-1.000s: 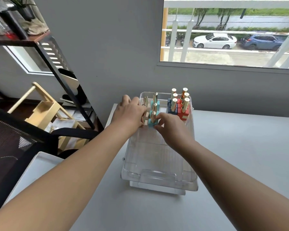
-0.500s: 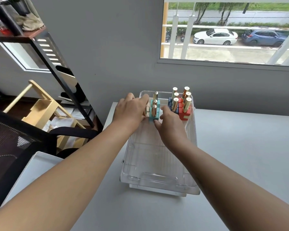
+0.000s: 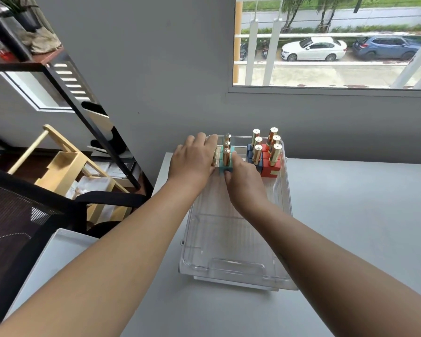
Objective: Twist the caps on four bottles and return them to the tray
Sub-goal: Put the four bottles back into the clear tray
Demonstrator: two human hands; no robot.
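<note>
A clear plastic tray (image 3: pixel 236 266) lies on the grey table. At its far end stand rows of small square bottles with tall gold caps: a teal row (image 3: pixel 226 158), a blue row (image 3: pixel 254 152) and a red row (image 3: pixel 272 158). A cream row is mostly hidden behind my left hand (image 3: pixel 193 159), which rests against it at the tray's far left corner. My right hand (image 3: pixel 244 181) touches the nearest teal bottle, thumb at its base and a finger on its right side. Both hands press on the bottles from either side.
The grey table (image 3: pixel 350 227) runs to the wall under a window. A black metal shelf (image 3: pixel 66 76) and a wooden stool (image 3: pixel 66 166) stand to the left, with a black mesh chair (image 3: pixel 17 215) and a white tray edge (image 3: pixel 66 242) nearer me.
Both hands have slid the teal and cream bottles toward the tray's far end. The nearest teal bottle now stands in line with the other rows.
</note>
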